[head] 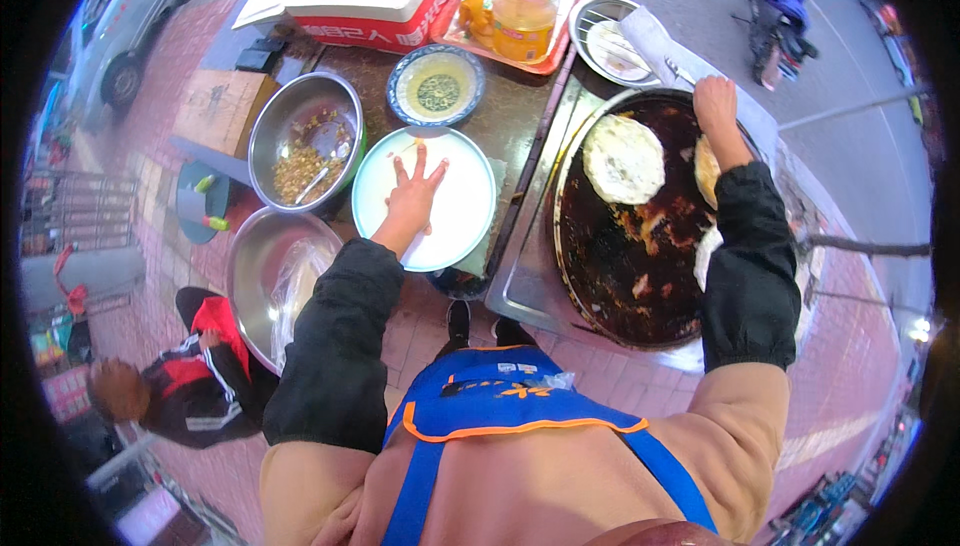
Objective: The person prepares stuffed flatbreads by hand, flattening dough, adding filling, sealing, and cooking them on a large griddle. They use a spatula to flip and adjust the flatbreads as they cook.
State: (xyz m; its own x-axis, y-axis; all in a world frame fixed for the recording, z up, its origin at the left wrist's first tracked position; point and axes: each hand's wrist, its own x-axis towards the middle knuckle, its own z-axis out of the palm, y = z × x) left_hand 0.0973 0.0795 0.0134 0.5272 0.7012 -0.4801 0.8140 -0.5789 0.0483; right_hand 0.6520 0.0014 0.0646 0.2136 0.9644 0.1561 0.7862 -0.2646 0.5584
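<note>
My left hand [415, 197] lies over a round white board or lid with a pale teal rim [469, 208]. Its fingers are spread and hold nothing. Over the far right rim of a large round dark griddle [600, 268], my right hand [718, 105] has its fingers curled. A slim metal utensil [681, 72] shows just beside it; whether I grip it is unclear. A pale round flatbread [624, 159] lies on the griddle's far left. A browned flatbread [705, 171] and another pale one [707, 255] are partly hidden by my right arm.
Left of the board stand a steel bowl of chopped filling with a spoon [300, 175] and a steel basin with plastic film [251, 268]. A patterned bowl [436, 96], an oil bottle [523, 21] and a red-white box [382, 17] stand beyond. A person [202, 388] is at left.
</note>
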